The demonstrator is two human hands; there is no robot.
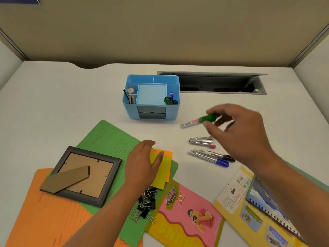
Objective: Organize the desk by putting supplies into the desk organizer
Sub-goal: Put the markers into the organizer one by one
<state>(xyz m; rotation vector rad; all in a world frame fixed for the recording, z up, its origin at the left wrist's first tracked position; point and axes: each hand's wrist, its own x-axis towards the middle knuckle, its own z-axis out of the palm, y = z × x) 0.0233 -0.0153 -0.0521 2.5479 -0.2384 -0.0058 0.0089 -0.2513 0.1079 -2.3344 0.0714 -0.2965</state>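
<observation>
- While your right hand (238, 132) pinches one green-capped marker (199, 120) near its cap, fingers curled and the silvery barrel pointing left above the tabletop (53, 97), the blue plastic desk organizer (151, 111) stands just left of it, toward the middle of the far edge.
- Your left hand (142, 163) lies flat with straight fingers on the sticky notes (164, 168), one yellow pad over one orange, gripping nothing.
- The organizer's front right compartment holds three upright markers (170, 99); its front shows two grey drawers.
- Two loose markers (208, 156) lie side by side below your right wrist, one blue-capped, one black-capped.
- One small metal stapler (201, 140) lies just beyond them.
- A heap of black binder clips (147, 202) with wire handles sits toward the near edge; their count is unclear.
- One dark picture frame (83, 175) lies face down, cardboard stand up, across one green folder (110, 139) and one orange folder (44, 211) at the near left corner.
- One pink-and-yellow notebook (187, 211) reads "Jolly Time".
</observation>
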